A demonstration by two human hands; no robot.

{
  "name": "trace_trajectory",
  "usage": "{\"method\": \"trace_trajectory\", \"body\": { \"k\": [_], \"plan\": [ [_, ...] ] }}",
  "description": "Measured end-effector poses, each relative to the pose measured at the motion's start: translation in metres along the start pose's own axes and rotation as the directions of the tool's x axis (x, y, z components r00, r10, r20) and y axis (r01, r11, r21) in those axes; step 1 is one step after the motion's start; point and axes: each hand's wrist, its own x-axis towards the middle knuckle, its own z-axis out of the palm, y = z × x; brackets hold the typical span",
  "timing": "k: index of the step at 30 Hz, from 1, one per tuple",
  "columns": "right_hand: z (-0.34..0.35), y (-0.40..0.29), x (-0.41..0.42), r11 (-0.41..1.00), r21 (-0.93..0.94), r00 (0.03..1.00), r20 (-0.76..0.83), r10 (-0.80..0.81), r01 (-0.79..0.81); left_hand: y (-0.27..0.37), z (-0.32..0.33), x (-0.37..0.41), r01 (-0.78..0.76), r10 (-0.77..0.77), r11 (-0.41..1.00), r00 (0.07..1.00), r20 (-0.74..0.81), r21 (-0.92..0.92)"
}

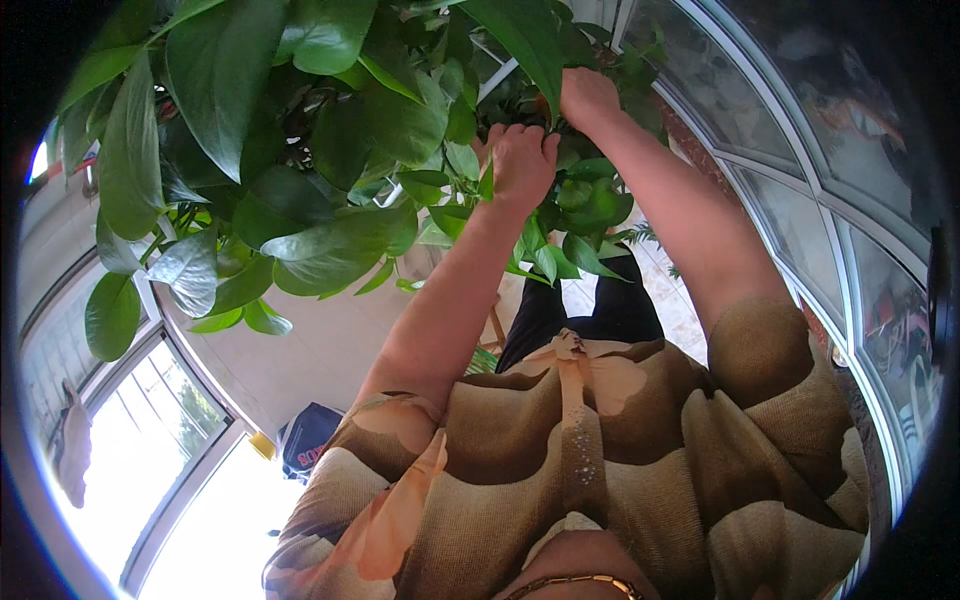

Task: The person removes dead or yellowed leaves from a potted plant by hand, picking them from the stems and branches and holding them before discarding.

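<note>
Large-leaved green pothos-like foliage (360,135) fills the upper left and surrounds both hands. My left hand (517,161) reaches in among the leaves, its fingers bent over something dark that I cannot make out. Farther up and to the right, my right hand (589,96) reaches in too, with its fingertips hidden behind a long hanging leaf (525,45). Between and beyond the hands is a dark, shaded patch. A white bar (499,79) shows through the leaves near the left hand. Whether either hand grips a stem or a pot is hidden.
White-framed glass panels (817,187) curve along the right side, close to my right arm. A bright window (172,420) stands at the lower left, with a dark blue bag (309,439) near it. Below the leaves are pale floor tiles (686,315).
</note>
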Motion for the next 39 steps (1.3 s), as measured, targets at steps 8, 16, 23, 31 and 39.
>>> {"method": "trace_trajectory", "body": {
  "k": [8, 16, 23, 31, 39],
  "plan": [
    [0.006, -0.007, -0.019, 0.994, 0.063, 0.988, 0.115, -0.099, 0.093, 0.006, -0.014, -0.002, 0.072, -0.084, 0.991, 0.99, 0.111, 0.112],
    [0.017, 0.001, -0.017, 0.966, 0.165, 0.98, -0.023, -0.195, 0.197, 0.006, -0.023, 0.002, 0.132, -0.14, 0.99, 0.974, 0.177, 0.057],
    [0.02, 0.009, -0.014, 0.995, 0.087, 0.998, 0.039, 0.048, -0.051, -0.021, -0.011, 0.035, 0.223, -0.21, 0.973, 0.963, 0.17, -0.063],
    [0.021, 0.01, -0.002, 0.972, 0.165, 0.984, 0.088, 0.155, -0.168, -0.037, 0.013, 0.078, 0.213, -0.301, 0.951, 0.792, 0.531, 0.222],
    [0.01, -0.008, 0.009, 0.964, 0.238, 0.986, 0.144, 0.084, -0.117, -0.034, 0.022, 0.082, 0.257, -0.314, 0.946, 0.876, 0.366, 0.196]
  ]
}}
